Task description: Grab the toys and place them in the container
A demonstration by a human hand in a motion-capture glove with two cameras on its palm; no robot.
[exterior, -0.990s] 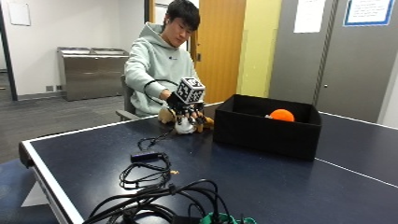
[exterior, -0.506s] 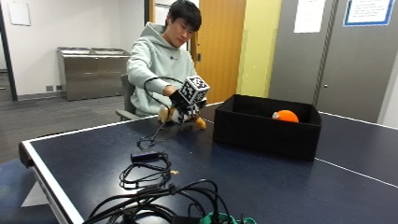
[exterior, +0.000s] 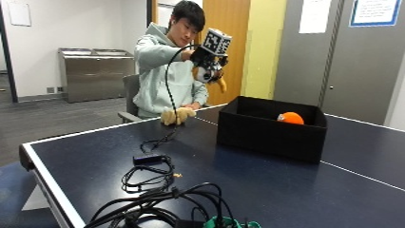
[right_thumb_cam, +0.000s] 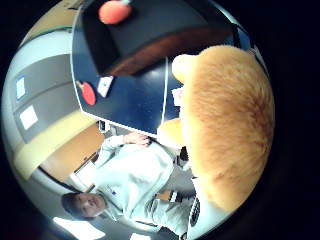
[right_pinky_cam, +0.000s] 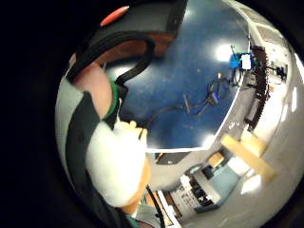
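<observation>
One soft toy is up in the air, held by the gloved right hand with its fingers curled round it. It hangs near the black container but not yet over it. I think the hand should carry the toy across until it is right above the box, go down low, then let go so it does not bounce out. An orange ball already lies inside. Another furry toy waits on the blue table, beside some black cables. Behind are a metal cabinet and a wooden door.
</observation>
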